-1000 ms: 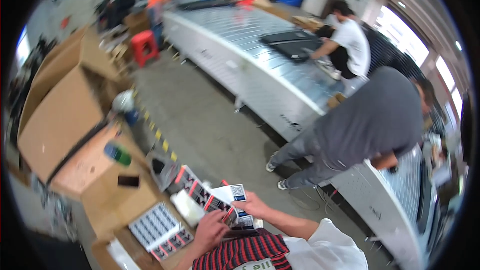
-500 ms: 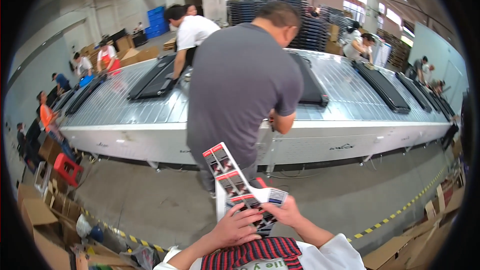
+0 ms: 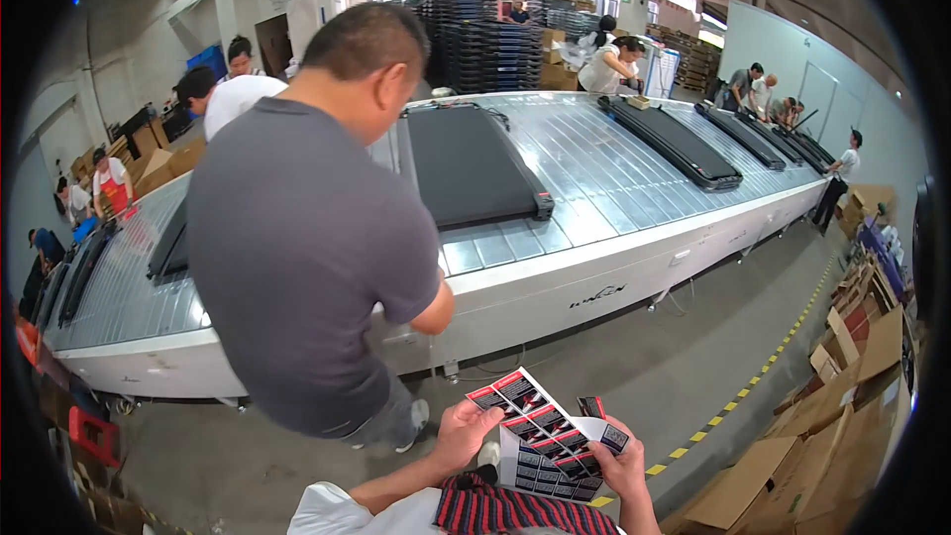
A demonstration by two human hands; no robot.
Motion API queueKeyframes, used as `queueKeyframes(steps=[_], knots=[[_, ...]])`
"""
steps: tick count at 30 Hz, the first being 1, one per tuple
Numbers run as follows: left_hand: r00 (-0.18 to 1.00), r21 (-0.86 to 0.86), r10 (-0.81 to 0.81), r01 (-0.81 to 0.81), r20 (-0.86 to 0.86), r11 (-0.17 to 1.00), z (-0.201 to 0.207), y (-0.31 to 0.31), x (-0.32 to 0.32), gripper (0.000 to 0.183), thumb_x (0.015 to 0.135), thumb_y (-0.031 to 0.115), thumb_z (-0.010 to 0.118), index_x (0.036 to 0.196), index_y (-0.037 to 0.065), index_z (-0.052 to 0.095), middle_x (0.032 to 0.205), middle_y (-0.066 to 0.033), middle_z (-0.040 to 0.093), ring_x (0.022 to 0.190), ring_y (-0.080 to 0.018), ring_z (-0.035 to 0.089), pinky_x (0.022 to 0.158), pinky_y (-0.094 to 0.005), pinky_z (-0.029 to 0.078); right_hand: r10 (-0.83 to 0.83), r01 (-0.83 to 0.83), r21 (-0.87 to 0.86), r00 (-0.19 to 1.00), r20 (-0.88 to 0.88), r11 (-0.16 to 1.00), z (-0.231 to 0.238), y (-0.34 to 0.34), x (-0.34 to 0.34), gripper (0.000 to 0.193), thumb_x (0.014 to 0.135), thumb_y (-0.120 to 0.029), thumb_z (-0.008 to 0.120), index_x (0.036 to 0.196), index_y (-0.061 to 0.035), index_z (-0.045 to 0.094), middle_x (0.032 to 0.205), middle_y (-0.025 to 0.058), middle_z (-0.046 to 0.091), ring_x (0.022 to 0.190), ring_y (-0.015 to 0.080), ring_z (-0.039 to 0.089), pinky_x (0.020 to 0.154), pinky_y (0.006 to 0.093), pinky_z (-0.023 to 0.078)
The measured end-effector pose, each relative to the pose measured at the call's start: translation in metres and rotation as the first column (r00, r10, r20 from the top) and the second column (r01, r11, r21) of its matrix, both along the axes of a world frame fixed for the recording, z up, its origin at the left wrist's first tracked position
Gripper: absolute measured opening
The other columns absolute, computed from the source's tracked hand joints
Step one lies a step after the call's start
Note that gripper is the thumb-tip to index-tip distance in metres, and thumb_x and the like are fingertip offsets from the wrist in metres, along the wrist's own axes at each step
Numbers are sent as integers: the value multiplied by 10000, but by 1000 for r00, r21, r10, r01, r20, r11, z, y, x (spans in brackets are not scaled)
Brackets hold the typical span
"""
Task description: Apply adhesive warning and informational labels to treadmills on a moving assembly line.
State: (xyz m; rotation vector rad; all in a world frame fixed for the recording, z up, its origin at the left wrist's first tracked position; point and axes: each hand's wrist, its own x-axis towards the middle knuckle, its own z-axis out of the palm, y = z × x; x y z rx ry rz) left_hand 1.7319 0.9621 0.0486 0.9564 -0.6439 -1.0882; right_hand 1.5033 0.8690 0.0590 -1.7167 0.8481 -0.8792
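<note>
Between my hands, low in front of my striped apron, is a sheet of red, black and white stickers [image 3: 540,421]. My left hand [image 3: 466,433] is closed on its left edge, thumb on top. My right hand [image 3: 621,464] is closed around the right side, where a white end carrying a square code curls up. Under the top sheet hangs another label sheet [image 3: 535,476] with rows of dark square codes. A small dark and red strip [image 3: 591,406] sticks up beyond the right hand. How many sheets overlap there is hidden.
Just ahead, a person in a grey shirt [image 3: 307,208] stands against a long roller conveyor [image 3: 555,287] carrying flat black machines [image 3: 466,154]. Other people work along it. Cardboard boxes [image 3: 783,476] pile up at right beside striped floor tape [image 3: 753,381]. A red stool [image 3: 94,436] stands left.
My view has swung right, so the grey-shirted person appears further left. My left hand has gone from lying over the sheets to gripping the left edge, and the sheets are tilted flatter.
</note>
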Motion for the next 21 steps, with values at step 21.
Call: queueKeyframes(steps=[21], knots=[[896,-72,-300,341,329,937,24,-351,-39,178,811,45,592,974,-27,595,901,-47,621,814,-76,555,727,-217,456,-407,422,-142,905,121,896,19,-318,-78,276,785,0,561,1057,37,532,907,64,600,831,108,549,756,244,439]])
